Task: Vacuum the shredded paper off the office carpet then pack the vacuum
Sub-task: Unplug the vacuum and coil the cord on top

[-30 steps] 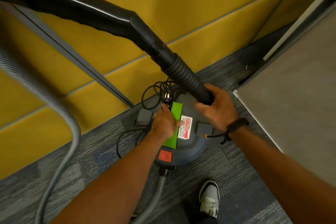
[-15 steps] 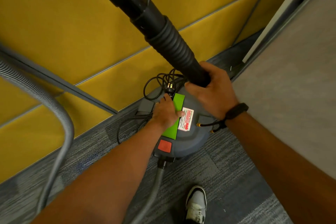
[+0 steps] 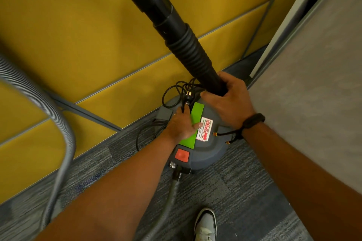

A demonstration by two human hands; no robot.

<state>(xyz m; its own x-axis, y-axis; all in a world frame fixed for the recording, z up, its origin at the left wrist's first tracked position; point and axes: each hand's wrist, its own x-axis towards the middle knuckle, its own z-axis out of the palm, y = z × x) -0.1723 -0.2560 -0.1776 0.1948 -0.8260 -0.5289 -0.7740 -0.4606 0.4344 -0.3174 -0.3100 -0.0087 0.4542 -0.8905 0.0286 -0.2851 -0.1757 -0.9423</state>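
With the grey hose [image 3: 64, 139] looping at left, the left hand [image 3: 181, 125] is resting flat-fingered on the vacuum [image 3: 203, 143] sitting on the carpet [image 3: 244, 182] by the yellow wall [image 3: 78, 45], steadying it while the right hand [image 3: 229, 100] is wrapping its grip around the black wand [image 3: 186, 45], which probably wants slow, upright seating.

vacuum [image 3: 203, 148]: on the carpet [image 3: 244, 188] before me, against the wall panel [image 3: 78, 49].
my left hand [image 3: 181, 126]: on its top.
cord [image 3: 176, 92]: behind it.
my shoe [image 3: 205, 225]: nearest me.
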